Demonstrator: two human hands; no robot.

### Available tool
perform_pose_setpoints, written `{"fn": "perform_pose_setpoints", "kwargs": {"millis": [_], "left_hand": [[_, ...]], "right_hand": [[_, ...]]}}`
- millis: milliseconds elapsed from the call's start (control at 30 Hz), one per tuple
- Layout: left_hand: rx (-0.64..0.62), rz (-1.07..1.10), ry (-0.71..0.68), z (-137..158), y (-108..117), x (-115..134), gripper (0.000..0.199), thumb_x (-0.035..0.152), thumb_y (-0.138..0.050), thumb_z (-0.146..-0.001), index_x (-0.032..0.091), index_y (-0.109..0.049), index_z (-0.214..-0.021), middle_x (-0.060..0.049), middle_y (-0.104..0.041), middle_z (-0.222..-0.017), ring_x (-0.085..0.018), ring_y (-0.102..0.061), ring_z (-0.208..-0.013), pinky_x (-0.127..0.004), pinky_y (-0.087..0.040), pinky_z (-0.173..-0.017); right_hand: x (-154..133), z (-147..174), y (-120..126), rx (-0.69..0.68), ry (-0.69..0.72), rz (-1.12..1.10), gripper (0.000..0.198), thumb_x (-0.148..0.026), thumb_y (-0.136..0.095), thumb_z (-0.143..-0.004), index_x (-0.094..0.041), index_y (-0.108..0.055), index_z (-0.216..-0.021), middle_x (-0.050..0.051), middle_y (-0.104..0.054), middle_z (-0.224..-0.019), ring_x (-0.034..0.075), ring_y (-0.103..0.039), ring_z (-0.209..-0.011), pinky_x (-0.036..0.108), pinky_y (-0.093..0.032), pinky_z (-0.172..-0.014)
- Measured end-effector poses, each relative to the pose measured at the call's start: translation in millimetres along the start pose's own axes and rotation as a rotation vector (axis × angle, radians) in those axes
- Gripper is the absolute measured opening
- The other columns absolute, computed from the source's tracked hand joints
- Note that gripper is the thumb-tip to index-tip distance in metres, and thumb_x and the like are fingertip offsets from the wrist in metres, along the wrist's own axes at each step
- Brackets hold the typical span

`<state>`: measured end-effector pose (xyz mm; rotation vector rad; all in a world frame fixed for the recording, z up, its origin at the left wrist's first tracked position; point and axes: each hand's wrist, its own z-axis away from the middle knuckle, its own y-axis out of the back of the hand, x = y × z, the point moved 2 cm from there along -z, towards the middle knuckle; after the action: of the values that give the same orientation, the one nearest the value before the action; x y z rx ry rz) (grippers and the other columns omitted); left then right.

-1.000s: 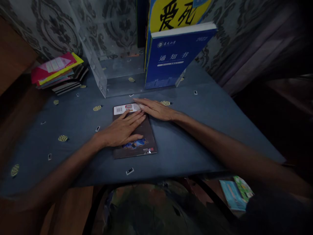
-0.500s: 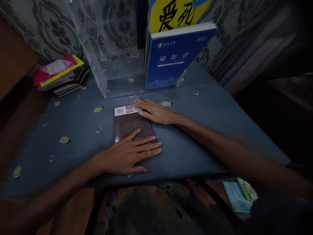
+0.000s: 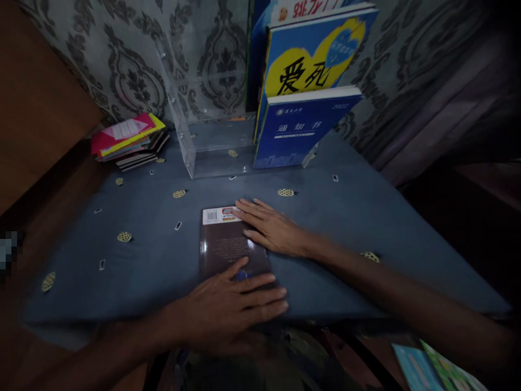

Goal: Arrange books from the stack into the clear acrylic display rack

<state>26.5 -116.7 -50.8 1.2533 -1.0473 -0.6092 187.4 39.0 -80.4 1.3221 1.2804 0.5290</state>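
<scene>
A dark brown book (image 3: 222, 244) lies flat near the front of the table, its back cover with a white barcode strip facing up. My left hand (image 3: 234, 304) rests with spread fingers across the lower part of the book, hiding its near edge. On the upper right side of the cover lies my right hand (image 3: 274, 228), palm down, fingers stretched out over the end of the barcode strip. Neither hand grips the book.
Behind the book stands a clear acrylic rack (image 3: 191, 157) with several upright books, a blue one (image 3: 305, 130) in front. A stack of booklets (image 3: 130, 138) sits at the back left of the blue-grey tablecloth (image 3: 154, 282). More booklets (image 3: 427, 361) lie below, beyond the table's front edge.
The view has tilted up, so everything appears lower in the picture and more of the rack's books shows. Both hands stay on the book, in nearly the same places.
</scene>
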Motion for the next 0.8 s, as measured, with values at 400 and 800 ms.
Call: {"fn": "perform_pose_setpoints", "kwargs": {"millis": [400,800], "left_hand": [[0.252,-0.532,-0.063,17,-41,52,0.048,0.048,-0.057,-0.097,0.035,-0.054,-0.143,0.002,-0.041,-0.16,-0.025,-0.031,-0.151,-0.041,-0.05,-0.11],[0.486,-0.717,0.315,20,127,30,0.027,0.02,-0.038,-0.105,0.016,-0.061,-0.119,-0.004,-0.071,-0.083,-0.016,-0.066,-0.068,-0.026,-0.051,-0.06]], "right_hand": [[-47,41,10,-0.098,-0.003,-0.164,0.059,-0.045,-0.045,-0.105,-0.028,-0.031,-0.158,0.006,-0.03,-0.165,0.024,-0.025,-0.153,0.051,-0.025,-0.126],[-34,44,17,0.081,-0.143,-0.668,0.051,-0.051,-0.049,-0.101,-0.028,-0.051,-0.146,0.01,-0.06,-0.144,0.028,-0.057,-0.131,0.049,-0.049,-0.109]]}}
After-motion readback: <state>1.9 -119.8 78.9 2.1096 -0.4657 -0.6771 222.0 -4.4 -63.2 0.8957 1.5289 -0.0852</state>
